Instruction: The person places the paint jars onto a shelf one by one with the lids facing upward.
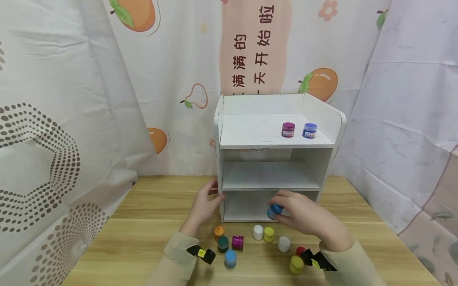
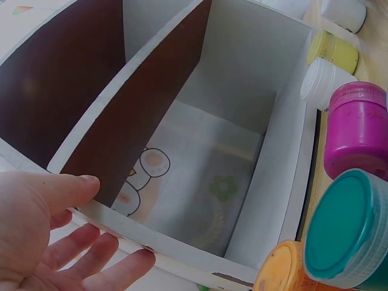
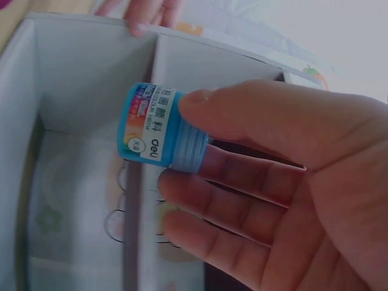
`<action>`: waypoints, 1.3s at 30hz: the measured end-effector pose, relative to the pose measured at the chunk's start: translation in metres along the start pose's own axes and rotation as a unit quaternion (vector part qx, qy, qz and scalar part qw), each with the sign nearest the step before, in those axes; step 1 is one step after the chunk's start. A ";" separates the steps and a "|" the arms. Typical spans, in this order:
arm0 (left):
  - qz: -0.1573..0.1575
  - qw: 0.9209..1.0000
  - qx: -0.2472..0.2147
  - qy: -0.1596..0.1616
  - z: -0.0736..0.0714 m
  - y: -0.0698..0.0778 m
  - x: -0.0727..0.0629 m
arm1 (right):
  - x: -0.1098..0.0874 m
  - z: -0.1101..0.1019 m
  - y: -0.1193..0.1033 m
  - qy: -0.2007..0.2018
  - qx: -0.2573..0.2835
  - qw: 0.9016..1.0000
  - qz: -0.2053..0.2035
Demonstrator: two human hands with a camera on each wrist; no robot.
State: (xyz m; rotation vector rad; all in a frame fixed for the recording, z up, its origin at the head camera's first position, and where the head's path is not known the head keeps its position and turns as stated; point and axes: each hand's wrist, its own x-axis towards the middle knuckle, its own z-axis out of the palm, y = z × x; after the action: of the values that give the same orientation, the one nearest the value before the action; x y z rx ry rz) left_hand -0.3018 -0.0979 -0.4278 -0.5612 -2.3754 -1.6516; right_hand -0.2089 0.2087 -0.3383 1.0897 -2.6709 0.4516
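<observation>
A small white shelf unit point(image 1: 270, 186) stands on the wooden table. My left hand point(image 1: 204, 204) is at its left side panel, thumb at the front edge and loosely spread fingers along the outer face. In the left wrist view, that hand point(image 2: 57, 233) shows the thumb on the panel's inner side. My right hand point(image 1: 298, 210) pinches a blue paint jar point(image 1: 274, 211) in front of the bottom compartment. Seen from the right wrist, the jar point(image 3: 159, 127) lies tilted sideways, label showing, between thumb and fingers. A magenta jar point(image 1: 288, 130) and a dark blue jar point(image 1: 309, 130) stand on the top shelf.
Several paint jars are on the table before the shelf: orange point(image 1: 219, 232), dark green point(image 1: 223, 244), purple point(image 1: 237, 242), light blue point(image 1: 230, 258), white point(image 1: 258, 232) and yellow point(image 1: 296, 265) among them. A red jar point(image 1: 300, 250) is partly hidden by the right wrist strap. Printed curtains point(image 1: 171, 51) hang behind.
</observation>
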 end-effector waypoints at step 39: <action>-0.008 1.000 0.008 0.002 0.000 -0.001 0.001 | 0.047 -0.100 0.010 0.199 -0.086 0.969 -0.115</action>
State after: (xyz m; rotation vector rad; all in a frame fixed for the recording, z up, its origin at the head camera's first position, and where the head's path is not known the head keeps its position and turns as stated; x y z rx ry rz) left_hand -0.3029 -0.0986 -0.4285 -0.5365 -2.3957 -1.6370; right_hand -0.2400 0.2219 -0.2325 1.1054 -2.1616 0.3440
